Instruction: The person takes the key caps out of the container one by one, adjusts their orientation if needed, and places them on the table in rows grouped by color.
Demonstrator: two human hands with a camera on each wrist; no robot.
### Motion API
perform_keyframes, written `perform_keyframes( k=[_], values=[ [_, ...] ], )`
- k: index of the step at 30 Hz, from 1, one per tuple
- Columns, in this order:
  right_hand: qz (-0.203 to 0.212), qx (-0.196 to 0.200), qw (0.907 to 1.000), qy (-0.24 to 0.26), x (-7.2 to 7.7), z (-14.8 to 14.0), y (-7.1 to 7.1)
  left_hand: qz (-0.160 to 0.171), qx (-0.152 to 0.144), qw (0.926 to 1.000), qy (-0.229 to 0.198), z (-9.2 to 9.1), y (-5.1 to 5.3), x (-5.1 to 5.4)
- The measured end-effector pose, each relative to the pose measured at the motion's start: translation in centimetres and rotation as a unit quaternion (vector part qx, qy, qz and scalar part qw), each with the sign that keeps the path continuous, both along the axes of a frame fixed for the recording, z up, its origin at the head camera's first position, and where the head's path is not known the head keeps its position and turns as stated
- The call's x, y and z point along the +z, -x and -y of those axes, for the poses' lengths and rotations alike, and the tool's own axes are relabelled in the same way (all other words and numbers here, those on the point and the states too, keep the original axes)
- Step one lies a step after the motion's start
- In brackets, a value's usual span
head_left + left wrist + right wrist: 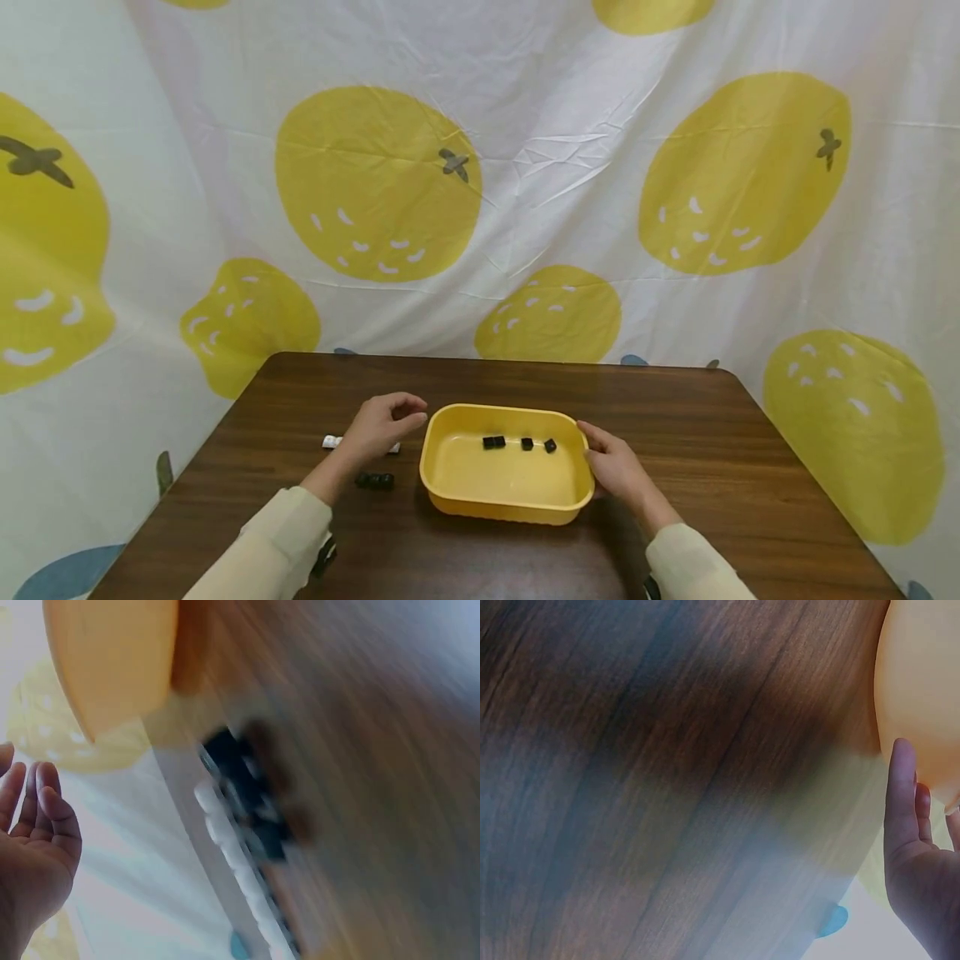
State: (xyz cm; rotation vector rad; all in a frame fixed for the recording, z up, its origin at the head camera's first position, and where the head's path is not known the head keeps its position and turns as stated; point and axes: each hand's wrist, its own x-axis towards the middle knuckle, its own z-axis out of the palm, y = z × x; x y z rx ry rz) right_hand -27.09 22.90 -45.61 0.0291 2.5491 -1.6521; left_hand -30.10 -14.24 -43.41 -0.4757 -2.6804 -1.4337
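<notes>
A yellow bin (pixel 506 506) stands on the table with several small black blocks (pixel 527 444) inside. At its right side my right hand (pixel 618 467) grips the wall near the rim; the right wrist view shows that hand (pixel 922 862) against the bin's outer wall (pixel 922 682). My left hand (pixel 378 425) hovers left of the bin, fingers loosely bent, holding nothing. Below it lie white pieces (pixel 332 442), partly hidden by the hand, and black pieces (pixel 375 481). The left wrist view, blurred, shows the left hand (pixel 37 855) apart from the black pieces (pixel 244 776) and white row (pixel 240 870).
The brown wooden table (pixel 712 450) extends on both sides of the bin. Behind it hangs a white cloth (pixel 540 217) with large yellow fruit prints. The black and white pieces lie left of the bin.
</notes>
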Motion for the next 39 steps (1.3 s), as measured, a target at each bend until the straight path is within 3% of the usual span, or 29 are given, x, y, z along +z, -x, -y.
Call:
perform_keyframes(
  k=[4,7,13,18,26,33,39],
  values=[
    [-0.002,0.002,1.0,0.001,-0.2,-0.1,0.0,-0.005,0.012,0.9999,-0.003,-1.3,0.2,0.0],
    [-0.001,0.005,1.0,0.001,-0.2,-0.2,0.0,0.0,0.036,0.9992,0.018,-0.8,0.1,-0.5],
    [-0.005,0.01,0.9999,-0.004,0.3,0.0,0.1,0.004,0.089,0.9908,0.102,3.5,-0.9,-2.2],
    [-0.005,0.01,0.9998,-0.014,0.3,0.0,0.2,0.021,0.093,0.9846,0.147,6.5,-2.1,-3.8],
    [-0.004,0.0,0.9999,-0.016,-0.2,-0.1,0.1,0.042,0.064,0.9927,0.094,7.1,-3.0,-4.8],
    [-0.002,0.0,1.0,-0.007,-0.4,-0.2,0.0,0.072,0.068,0.9916,0.083,6.8,-3.2,-4.9],
    [0.002,-0.005,1.0,-0.005,-0.3,-0.1,0.2,0.077,0.064,0.9919,0.079,7.0,-3.4,-4.8]
  ],
)
